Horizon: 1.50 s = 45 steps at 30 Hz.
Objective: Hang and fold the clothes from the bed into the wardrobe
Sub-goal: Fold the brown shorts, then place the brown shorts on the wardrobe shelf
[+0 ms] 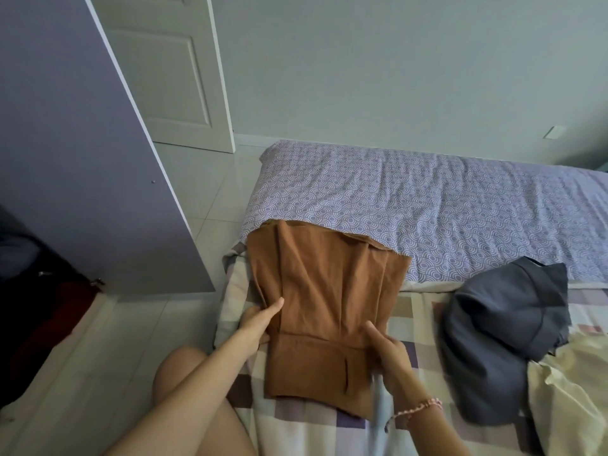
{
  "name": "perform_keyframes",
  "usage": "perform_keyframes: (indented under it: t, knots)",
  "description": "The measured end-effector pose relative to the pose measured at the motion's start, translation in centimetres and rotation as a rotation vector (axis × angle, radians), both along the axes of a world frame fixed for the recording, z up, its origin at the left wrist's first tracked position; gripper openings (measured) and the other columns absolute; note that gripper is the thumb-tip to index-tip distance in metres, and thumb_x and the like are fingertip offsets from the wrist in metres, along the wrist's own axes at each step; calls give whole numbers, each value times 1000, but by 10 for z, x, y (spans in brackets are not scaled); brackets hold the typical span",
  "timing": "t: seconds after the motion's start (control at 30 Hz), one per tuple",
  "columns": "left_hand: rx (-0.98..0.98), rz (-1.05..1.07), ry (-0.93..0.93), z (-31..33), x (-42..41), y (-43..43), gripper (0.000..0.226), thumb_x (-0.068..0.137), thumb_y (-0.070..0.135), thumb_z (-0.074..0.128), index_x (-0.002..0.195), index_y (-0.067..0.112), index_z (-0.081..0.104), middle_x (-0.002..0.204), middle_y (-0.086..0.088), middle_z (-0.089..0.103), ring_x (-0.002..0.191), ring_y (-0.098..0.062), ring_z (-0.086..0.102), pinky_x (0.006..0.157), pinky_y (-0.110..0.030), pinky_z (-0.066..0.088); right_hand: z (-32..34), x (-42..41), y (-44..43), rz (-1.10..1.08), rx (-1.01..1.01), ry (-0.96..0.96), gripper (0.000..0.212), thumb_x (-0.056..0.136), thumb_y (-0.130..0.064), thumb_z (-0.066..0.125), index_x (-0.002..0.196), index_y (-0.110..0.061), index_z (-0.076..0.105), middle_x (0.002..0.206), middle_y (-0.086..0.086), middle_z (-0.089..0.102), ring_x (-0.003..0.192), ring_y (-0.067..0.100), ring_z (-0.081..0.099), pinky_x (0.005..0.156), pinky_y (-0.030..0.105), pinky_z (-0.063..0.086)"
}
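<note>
Brown cloth lies flat on bed, middle of frame. Left hand pinches its left edge, right hand pinches right edge. Folding step, looks half done. Next: fold again, carry to wardrobe, upper left.

The far side of the room is closed by a plain pale grey-green wall, on which a small white plate is set low at the right. A white panelled door is seen in the left corner. The floor is laid with large, pale, glossy tiles. A tall lilac wardrobe door with a white edge is seen at the left. The low bed is covered by a lilac sheet printed with white arcs and, nearer, by a checked cover. The room is lit softly and evenly.
</note>
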State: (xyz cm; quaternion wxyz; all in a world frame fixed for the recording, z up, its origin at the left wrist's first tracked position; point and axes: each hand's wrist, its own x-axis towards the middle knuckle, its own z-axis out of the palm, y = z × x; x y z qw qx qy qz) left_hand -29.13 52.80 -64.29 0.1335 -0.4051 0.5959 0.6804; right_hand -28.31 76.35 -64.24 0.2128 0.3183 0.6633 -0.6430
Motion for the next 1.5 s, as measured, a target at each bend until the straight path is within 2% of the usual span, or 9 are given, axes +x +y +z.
perform_keyframes:
  t: [0.4,0.57,0.67,0.8,0.97,1.07,1.2,1.3,1.5]
  knots:
    - [404,-9,27,10,-24,-15,36,83,34,66,110,11,60,101,-10,69,102,-27,61,92,-40,46,22,-63,-8,-99,-386,-56,31,81,-27,69,105,-6,67,90,13,73,89,28,67,68,42,59]
    - [387,-69,73,49,-42,-19,29,82,14,69,107,2,63,75,-8,73,72,-21,69,66,-33,55,51,-70,-6,209,-331,-33,56,62,-14,79,113,0,62,97,14,72,82,24,71,64,32,59]
    - [139,-99,291,65,-33,-35,29,81,17,70,108,11,64,103,-4,69,88,-14,66,83,-28,51,64,-70,6,336,-179,257,78,46,-24,92,115,-6,61,106,11,71,96,23,68,74,27,58]
    - [-725,-13,379,75,-8,-42,76,79,59,54,121,-4,55,133,-14,47,130,-27,35,111,-36,22,68,-64,3,98,217,585,35,69,-27,82,98,-15,67,101,10,69,94,21,65,88,39,53]
    - [-1134,209,735,97,6,-43,58,83,28,60,122,-15,50,147,1,9,141,-28,4,113,-50,5,90,-48,-31,15,748,753,81,68,-52,70,117,11,57,137,23,36,135,31,25,114,42,22]
    - [-857,133,915,113,13,-65,34,80,34,59,111,20,64,136,32,31,130,19,14,111,-16,12,112,-37,-29,41,805,1064,79,69,-57,55,122,1,58,144,22,32,140,20,13,118,34,10]
    - [-252,278,901,147,24,-80,33,85,20,62,53,19,70,60,14,65,63,1,59,65,-13,47,160,-30,-28,138,311,1145,45,67,-60,68,84,-19,70,90,9,69,90,21,62,82,44,53]
    - [16,302,784,160,35,-90,34,94,20,50,68,12,70,68,1,70,69,-12,64,68,-21,52,191,-28,-46,141,-26,902,32,66,-44,75,58,-14,64,55,-1,62,55,15,60,46,25,51]
    - [430,50,477,116,83,-88,91,44,46,88,124,18,54,117,-7,66,103,-24,64,87,-37,52,203,-36,-111,103,-244,663,22,86,-24,64,81,-3,63,78,11,68,74,21,65,66,29,55]
